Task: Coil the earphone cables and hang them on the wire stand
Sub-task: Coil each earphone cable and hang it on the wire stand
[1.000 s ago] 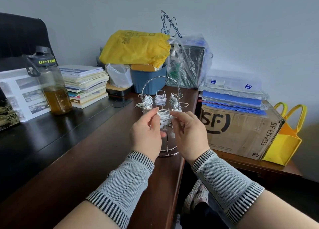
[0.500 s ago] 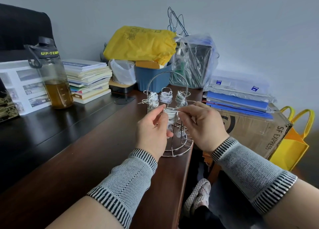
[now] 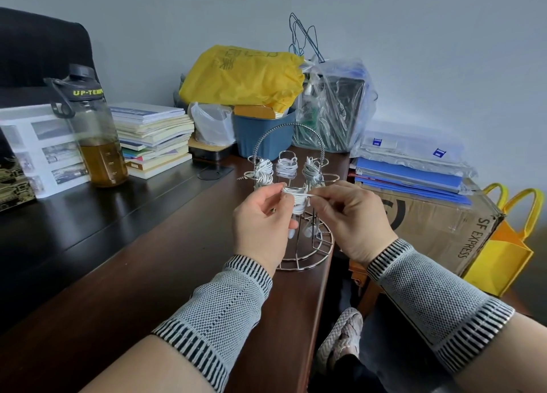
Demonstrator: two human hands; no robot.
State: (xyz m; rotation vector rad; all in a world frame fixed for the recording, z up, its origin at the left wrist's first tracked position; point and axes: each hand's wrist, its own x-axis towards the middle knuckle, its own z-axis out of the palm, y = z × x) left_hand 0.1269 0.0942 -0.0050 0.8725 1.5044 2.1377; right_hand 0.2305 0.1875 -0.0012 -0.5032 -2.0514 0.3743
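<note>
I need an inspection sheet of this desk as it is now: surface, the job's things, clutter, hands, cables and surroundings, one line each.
Surface: dark wooden desk, wire stand near its right edge.
Job's things: three coiled earphones hang on the stand; a fourth coil is in the hands.
Clutter: bottle, book stack, yellow bag, blue bin.
Hands: left hand holds the coil; right hand pinches a strand.
Cables: white, earbuds dangling below the coil.
Surroundings: cardboard box, blue folders, grey wall.
</note>
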